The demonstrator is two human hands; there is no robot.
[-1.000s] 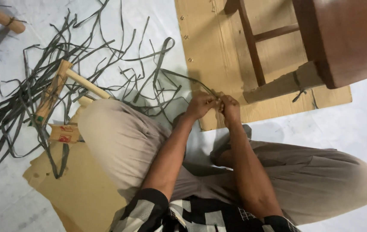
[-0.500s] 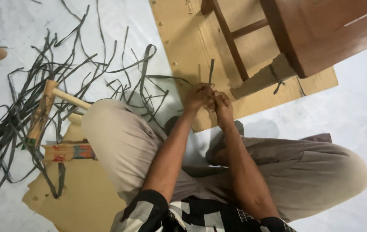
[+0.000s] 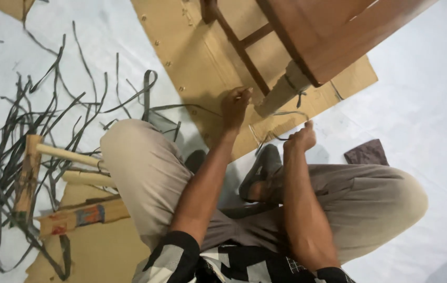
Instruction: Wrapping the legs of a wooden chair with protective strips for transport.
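Hands parted since earlier: left hand [image 3: 235, 105] pinched strip [image 3: 281, 126] end, right hand [image 3: 301, 139] pulled it taut; tightening step, next needed firm tug.

White floor [image 3: 422, 105]: cardboard sheet [image 3: 202, 57], dark strips [image 3: 50, 115], wooden frame [image 3: 29, 167], dark cloth [image 3: 366, 153].

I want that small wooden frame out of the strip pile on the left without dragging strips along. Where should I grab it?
Probably the upper pale crossbar of the wooden frame, taken from above near its right end. That stretch looks round, bare and clear of the dark strips, while the upright post on the left lies tangled among them. Lift straight up.
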